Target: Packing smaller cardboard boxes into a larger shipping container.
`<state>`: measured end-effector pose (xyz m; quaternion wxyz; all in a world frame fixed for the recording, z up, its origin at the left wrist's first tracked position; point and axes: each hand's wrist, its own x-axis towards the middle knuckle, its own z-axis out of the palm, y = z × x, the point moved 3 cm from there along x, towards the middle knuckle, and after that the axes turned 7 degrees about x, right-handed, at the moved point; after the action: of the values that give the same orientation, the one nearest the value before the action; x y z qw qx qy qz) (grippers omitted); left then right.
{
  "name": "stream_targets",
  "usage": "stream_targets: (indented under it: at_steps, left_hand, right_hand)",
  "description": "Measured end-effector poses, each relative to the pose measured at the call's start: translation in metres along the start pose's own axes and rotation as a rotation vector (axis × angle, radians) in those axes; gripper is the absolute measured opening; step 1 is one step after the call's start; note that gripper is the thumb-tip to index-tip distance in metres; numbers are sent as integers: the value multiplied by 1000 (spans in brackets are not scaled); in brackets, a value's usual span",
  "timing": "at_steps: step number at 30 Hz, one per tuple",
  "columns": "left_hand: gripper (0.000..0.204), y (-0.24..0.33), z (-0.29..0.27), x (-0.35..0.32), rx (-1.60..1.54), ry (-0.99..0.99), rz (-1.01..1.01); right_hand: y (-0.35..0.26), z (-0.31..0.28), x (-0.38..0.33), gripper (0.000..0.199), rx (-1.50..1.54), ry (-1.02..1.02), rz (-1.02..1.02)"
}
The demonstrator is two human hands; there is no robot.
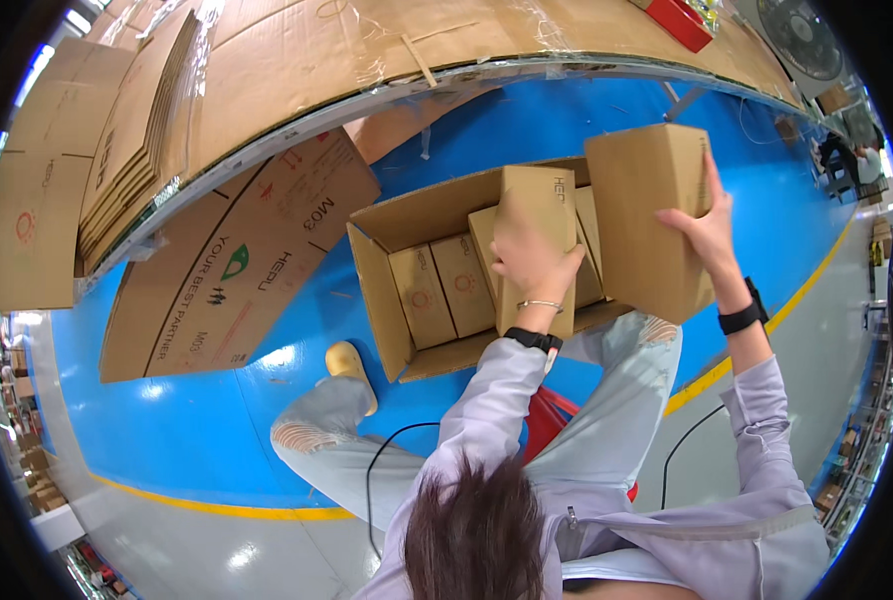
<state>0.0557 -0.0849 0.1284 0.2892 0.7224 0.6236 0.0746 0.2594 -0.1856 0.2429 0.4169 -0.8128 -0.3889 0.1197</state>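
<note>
Two small cartons in hand, one per hand. Left to right: flattened printed cardboard sheet (241, 265) lies on the blue floor (186, 430), stack of flat cartons (136, 150) on the bench (296, 60) above it. Next, big open carton (376, 290) on the floor, flaps out, mouth facing me; small boxes (441, 290) stand packed upright in its left half.

My left hand (534, 265) holds the slim carton (536, 215) over the big carton's middle, long axis roughly upright, narrow face toward me, lower end down among the packed boxes. Fingers curled tight round its lower part, closed on it.

My right hand (708, 232) holds the wider carton (651, 215) just right of the slim one, over the big carton's right edge, long axis upright, tilted slightly. Fingers spread flat along its right side, thumb across the front; clamped on it.

Knees and torn jeans sit right against the big carton's near flap.
</note>
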Motion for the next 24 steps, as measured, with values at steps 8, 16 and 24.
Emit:
stream_targets:
  at_steps: [8, 16, 24]
  left_hand:
    - [109, -33, -3, 26, -510, -489, 46]
    - [94, -109, 15, 42, -1539, -774, -379]
    - [80, -160, -25, 60, -1447, -703, -248]
  right_hand:
    - [-91, -24, -13, 95, 462, -45, 37]
    - [-116, 66, -23, 98, 902, -396, 298]
    - [-96, 173, -34, 107, 694, -403, 399]
